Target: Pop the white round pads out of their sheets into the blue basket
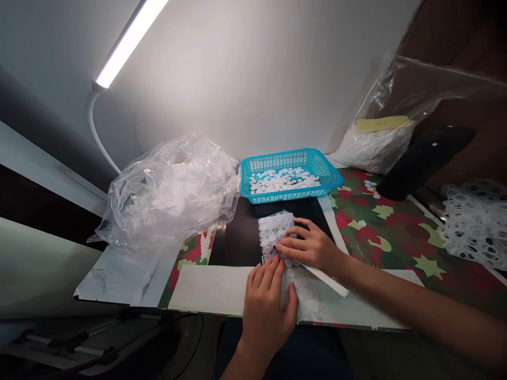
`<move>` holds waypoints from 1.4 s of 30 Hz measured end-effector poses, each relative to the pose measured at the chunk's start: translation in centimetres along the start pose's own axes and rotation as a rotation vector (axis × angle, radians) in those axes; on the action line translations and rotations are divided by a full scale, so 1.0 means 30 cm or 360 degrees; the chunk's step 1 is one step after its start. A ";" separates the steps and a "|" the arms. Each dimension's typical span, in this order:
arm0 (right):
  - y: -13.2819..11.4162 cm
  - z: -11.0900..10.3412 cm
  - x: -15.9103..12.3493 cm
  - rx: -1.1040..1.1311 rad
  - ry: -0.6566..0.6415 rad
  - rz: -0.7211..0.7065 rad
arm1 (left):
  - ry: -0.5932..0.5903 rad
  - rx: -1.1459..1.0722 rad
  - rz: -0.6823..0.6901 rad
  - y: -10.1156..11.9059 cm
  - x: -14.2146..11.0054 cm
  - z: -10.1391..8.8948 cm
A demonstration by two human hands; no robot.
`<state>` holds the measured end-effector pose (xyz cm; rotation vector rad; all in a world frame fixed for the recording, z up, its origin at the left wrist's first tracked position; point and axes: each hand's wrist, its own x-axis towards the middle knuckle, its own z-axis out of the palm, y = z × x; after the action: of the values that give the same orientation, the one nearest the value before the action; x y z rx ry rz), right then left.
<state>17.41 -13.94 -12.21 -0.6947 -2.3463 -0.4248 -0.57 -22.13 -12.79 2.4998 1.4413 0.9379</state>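
Camouflage-patterned cover (400, 232) under a black mat (233, 240), blue basket (277, 197) of white discs (283, 181) at the far side, clear bag (174, 195) to the left. Near the middle sits a block of small round white pieces (273, 229); your right hand (312, 247) lies across its right side, fingers loosely spread. Your left hand (267, 295) touches its near end, fingers close together, thumb apart; whether either pinches a piece, you cannot tell.

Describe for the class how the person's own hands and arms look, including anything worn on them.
Both the left hand and the right hand are ungloved, and no rings show on the visible fingers. No watch or bracelet shows at either wrist. The right forearm shows no sleeve, nor does the short visible part of the left.
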 end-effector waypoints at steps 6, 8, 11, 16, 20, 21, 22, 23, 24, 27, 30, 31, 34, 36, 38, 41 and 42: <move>0.008 0.004 0.003 0.0243 0.0020 0.0198 | -0.0048 0.0029 -0.0002 0.003 0.005 -0.008; 0.010 -0.026 0.009 0.0575 -0.0043 0.0349 | -0.0077 0.0029 -0.0011 0.004 0.007 -0.013; 0.010 -0.086 0.010 0.1064 -0.0109 0.0667 | -0.0112 0.0033 -0.0014 0.007 0.010 -0.020; 0.015 -0.139 -0.017 0.1249 -0.0171 0.0896 | -0.0200 0.0111 -0.0044 0.012 0.013 -0.028; 0.028 -0.113 -0.048 0.1224 -0.0176 0.0691 | -0.0282 0.0228 -0.0039 0.014 0.018 -0.030; 0.032 -0.104 -0.054 0.1218 -0.0182 0.0631 | -0.0299 0.0251 -0.0033 0.015 0.020 -0.031; 0.035 -0.096 -0.059 0.1206 -0.0197 0.0580 | -0.0313 0.0267 -0.0031 0.016 0.023 -0.032; 0.037 -0.089 -0.063 0.1183 -0.0214 0.0541 | -0.0324 0.0275 -0.0035 0.017 0.025 -0.033; 0.039 -0.083 -0.066 0.1154 -0.0226 0.0504 | -0.0331 0.0278 -0.0042 0.018 0.028 -0.035; 0.046 -0.073 -0.070 0.1039 -0.0203 0.0382 | -0.0331 0.0269 -0.0061 0.023 0.034 -0.039; 0.054 -0.066 -0.071 0.0913 -0.0165 0.0239 | -0.0305 0.0260 -0.0068 0.026 0.037 -0.040; 0.056 -0.064 -0.071 0.0864 -0.0167 0.0191 | -0.0299 0.0263 -0.0059 0.026 0.038 -0.040; 0.056 -0.060 -0.074 0.0645 -0.0156 0.0064 | -0.0285 0.0278 -0.0020 0.026 0.038 -0.041; 0.050 -0.059 -0.072 0.0458 -0.0148 0.0026 | -0.0288 0.0275 -0.0014 0.025 0.038 -0.043; 0.041 -0.058 -0.068 0.0315 -0.0161 0.0027 | -0.0296 0.0265 -0.0028 0.026 0.039 -0.044; 0.027 -0.056 -0.057 0.0180 -0.0203 0.0060 | -0.0310 0.0244 -0.0050 0.027 0.041 -0.044; 0.024 -0.055 -0.053 0.0140 -0.0216 0.0073 | -0.0312 0.0236 -0.0054 0.027 0.042 -0.043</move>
<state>19.68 -14.70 -11.96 -0.7546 -2.4545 -0.2597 -0.23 -21.81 -10.87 2.5751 1.5346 0.5806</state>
